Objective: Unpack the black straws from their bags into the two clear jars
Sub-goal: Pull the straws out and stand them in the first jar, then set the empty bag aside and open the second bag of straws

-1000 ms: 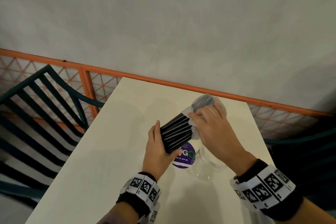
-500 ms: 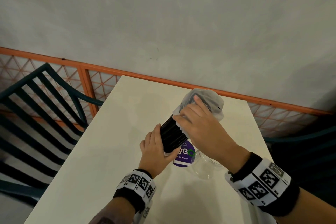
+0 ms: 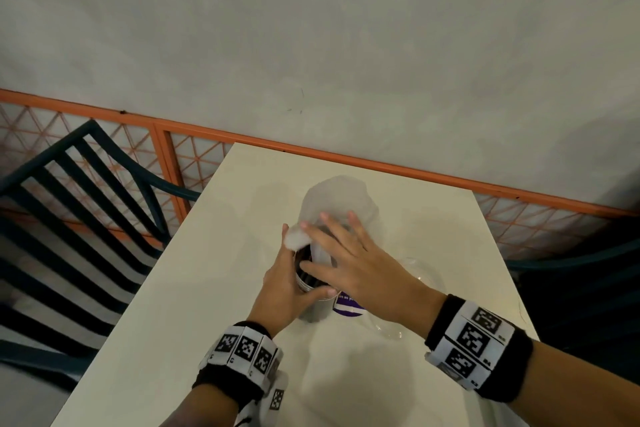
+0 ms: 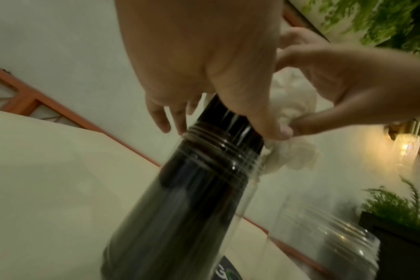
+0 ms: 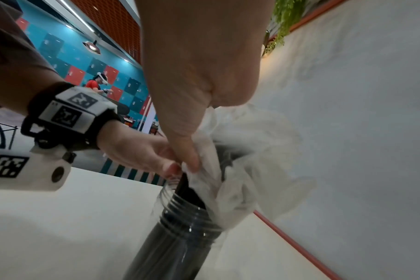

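Note:
A clear jar (image 3: 313,302) (image 4: 180,208) (image 5: 178,238) with a purple label stands near the table's middle, packed with black straws (image 4: 230,115) that stick out of its mouth. My left hand (image 3: 282,288) (image 4: 204,62) grips the jar's neck, thumb on one side and fingers on the other. My right hand (image 3: 349,263) (image 5: 192,75) holds the translucent white bag (image 3: 341,199) (image 4: 289,106) (image 5: 242,157), which still covers the straws' tops; its thumb pinches the plastic at the jar's mouth. A second clear jar (image 3: 420,276) (image 4: 324,244) stands just to the right, partly behind my right wrist.
The cream table (image 3: 194,288) abuts an orange rail (image 3: 381,163) and a grey wall. Dark slatted chairs (image 3: 69,218) stand at the left and right. A wall lamp (image 4: 405,144) and plants (image 4: 396,208) show in the left wrist view.
The straw bundle has swung from slanting above the jar to upright inside it. The bag has slid up off the straws, and my left hand has dropped from the bundle to the jar's neck.

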The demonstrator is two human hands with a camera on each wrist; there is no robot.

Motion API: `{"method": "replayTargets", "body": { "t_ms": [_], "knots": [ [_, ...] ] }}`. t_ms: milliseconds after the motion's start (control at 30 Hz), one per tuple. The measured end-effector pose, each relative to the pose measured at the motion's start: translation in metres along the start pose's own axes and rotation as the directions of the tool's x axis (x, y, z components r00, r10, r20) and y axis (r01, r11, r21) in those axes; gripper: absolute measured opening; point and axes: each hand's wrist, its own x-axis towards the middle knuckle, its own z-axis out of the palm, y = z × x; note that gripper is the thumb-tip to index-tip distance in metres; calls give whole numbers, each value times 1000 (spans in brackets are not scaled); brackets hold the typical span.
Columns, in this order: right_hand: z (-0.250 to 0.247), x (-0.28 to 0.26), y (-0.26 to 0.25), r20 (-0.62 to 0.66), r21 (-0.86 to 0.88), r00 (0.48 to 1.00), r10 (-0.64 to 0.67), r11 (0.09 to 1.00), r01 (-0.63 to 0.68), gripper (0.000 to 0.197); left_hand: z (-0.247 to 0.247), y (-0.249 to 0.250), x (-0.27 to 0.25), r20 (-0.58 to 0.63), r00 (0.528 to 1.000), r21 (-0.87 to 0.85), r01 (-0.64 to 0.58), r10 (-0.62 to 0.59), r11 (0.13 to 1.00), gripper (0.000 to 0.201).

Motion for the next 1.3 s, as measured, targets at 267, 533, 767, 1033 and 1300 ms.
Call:
{"method": "replayTargets", "body": {
  "t_ms": [267,533,767,1033,1300],
  "knots": [
    [4,-16,1,-66,186,847,528,840,-509,38,-24,18,-2,-46,996,2,-74,74,997,72],
    [-21,-16,34,-209,408,642,737,663,-628,24,-43,38,-11,-154,980,90,-114,127,989,56],
    [-79,-33,42,-117,722,620,775,496,-483,19,-57,84,-31,-229,950,34,-210,212,977,78],
    [-91,-76,-14,328,936,754,569,-302,-179,14,-76,100,-76,-33,998,26,-48,49,998,17],
    [-64,-91,-85,565,825,677,471,-305,-476,19,-78,64,-113,-82,987,31,142,-139,989,3]
  ]
}}
